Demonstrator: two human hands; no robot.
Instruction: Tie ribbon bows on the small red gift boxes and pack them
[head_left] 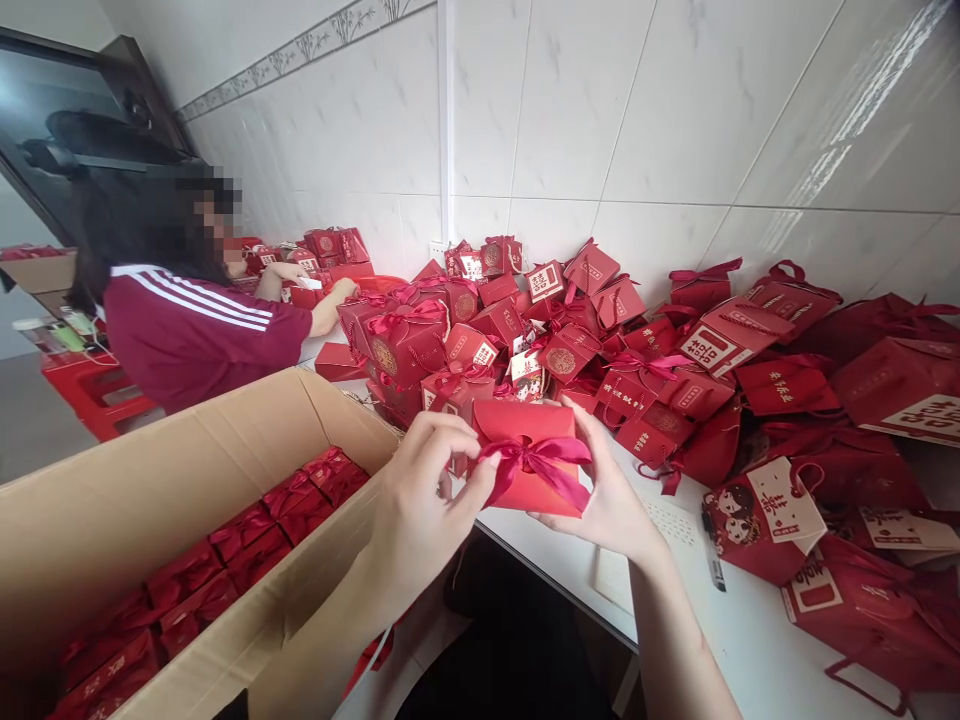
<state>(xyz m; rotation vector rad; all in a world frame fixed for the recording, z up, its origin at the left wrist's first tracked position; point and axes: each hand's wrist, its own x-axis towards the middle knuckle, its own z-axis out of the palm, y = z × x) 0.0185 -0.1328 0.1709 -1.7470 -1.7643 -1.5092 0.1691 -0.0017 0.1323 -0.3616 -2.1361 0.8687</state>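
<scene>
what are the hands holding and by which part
A red gift box: left hand pinches its ribbon bow, right hand cups the box's right edge.

Before us, over the near edge of the table (750,640), we hold a small box (525,425) between our hands: our right hand (611,495) under its right side, our left hand (420,490) at its left, pinching the ribbon bow (536,458) on its front. To the left and lower stands an open carton (150,490), with rows of boxes (247,535) lying in it. Behind the held box a heap of boxes and bags (600,330) covers the table back to the wall (600,120) and spreads right. A pen (712,560) lies right of our right hand. Behind the carton, far left, another person (187,330) is at the table's far end.
</scene>
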